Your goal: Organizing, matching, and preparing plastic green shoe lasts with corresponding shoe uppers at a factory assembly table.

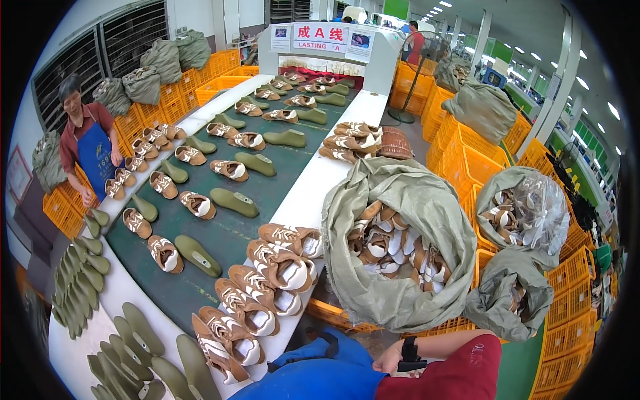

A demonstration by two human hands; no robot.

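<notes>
My right hand (387, 361) is at my waist, beside the blue apron (333, 367), its wrist wearing a black band. Its fingers are mostly hidden, so I cannot tell whether it holds anything. My left hand is out of view. Closest to me, pairs of brown-and-white sneakers (250, 308) stand along the white near ledge of the conveyor (150, 250). An open grey-green woven sack (340, 267) full of similar sneakers is to their right. On the green belt, sneakers are set out in rows among olive shoe lasts (198, 256).
Many lasts (85, 283) lie on the white table at left. A co-worker in a blue apron (101, 157) stands across the belt, by a row of sneakers. A white machine (383, 53) spans the belt's far end. Orange crates (463, 160) and filled sacks (510, 290) line the right.
</notes>
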